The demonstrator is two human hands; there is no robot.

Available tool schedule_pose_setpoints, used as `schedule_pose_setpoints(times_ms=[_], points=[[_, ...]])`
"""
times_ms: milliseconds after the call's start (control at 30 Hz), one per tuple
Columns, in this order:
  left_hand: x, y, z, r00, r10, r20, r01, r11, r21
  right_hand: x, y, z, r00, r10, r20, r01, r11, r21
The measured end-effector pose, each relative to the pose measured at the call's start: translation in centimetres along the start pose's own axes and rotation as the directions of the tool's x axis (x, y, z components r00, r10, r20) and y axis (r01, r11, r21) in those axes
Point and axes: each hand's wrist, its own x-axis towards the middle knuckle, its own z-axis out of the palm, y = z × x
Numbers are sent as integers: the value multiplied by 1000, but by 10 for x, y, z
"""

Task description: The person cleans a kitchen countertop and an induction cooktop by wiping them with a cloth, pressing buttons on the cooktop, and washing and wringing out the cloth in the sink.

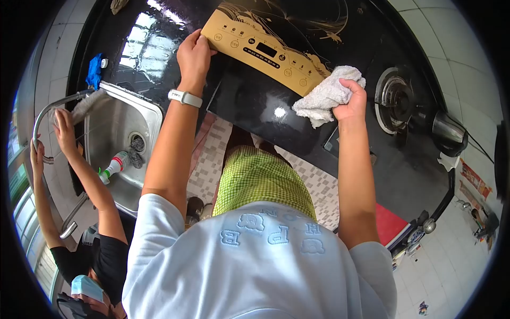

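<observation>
An induction cooker [313, 26] with a black glass top and a gold control panel [257, 49] lies at a slant on the black counter. My left hand [194, 57] is closed on the panel's left corner, thumb on top and fingers curled at the edge. A white watch band circles that wrist. Bunched in my right hand [352, 104] is a white cloth [326, 95], which touches the panel's right end. My right thumb rests on the cloth, and the other fingers are partly hidden beneath it.
A gas burner [394, 99] and a black kettle [449, 132] stand at the right. To the left is a steel sink [151, 125] with a spray bottle [114, 164] in it. A co-worker's hands [64, 132] are at the faucet [42, 114]. A blue cloth [94, 70] lies behind the sink.
</observation>
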Motion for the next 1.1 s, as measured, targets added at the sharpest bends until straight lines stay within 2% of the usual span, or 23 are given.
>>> schedule_pose_setpoints(times_ms=[67,133,200,233,267,333,400,467,533,667,733,867,1100], points=[[-1,-9,-6,999,0,45,3,998,-63,-6,2,-9,1000,-10,-4,10,1000,14],[-10,-13,-12,998,-8,55,23,962,-273,-14,5,-22,1000,7,30,-8,999,48],[-32,-23,-20,998,0,61,13,978,-208,-24,10,-35,998,19,53,-22,998,58],[-53,-20,-21,981,189,41,-189,982,0,-32,15,-38,999,33,15,-33,999,7],[-73,-18,-21,926,372,62,-377,903,207,-39,20,-40,999,44,-25,-45,998,-43],[-109,-13,-9,753,588,295,-655,711,254,-41,33,-55,998,46,-47,-52,989,-141],[-138,-2,8,643,552,530,-755,573,319,-44,41,-61,993,84,-88,-89,994,-57],[-153,12,26,625,385,679,-777,397,489,-47,43,-60,987,88,-131,-94,994,-47],[-154,10,42,612,397,684,-790,347,505,-48,44,-60,986,129,-101,-138,987,-87],[-150,8,57,618,338,710,-786,277,552,-45,43,-61,988,111,-104,-121,987,-103],[-149,5,60,642,179,746,-766,196,612,-45,41,-62,988,134,-78,-141,985,-102],[-146,14,56,600,251,759,-798,127,589,-47,41,-59,988,137,-78,-144,985,-95],[-153,14,54,573,313,757,-819,184,544,-47,41,-55,981,142,-134,-157,982,-109]])
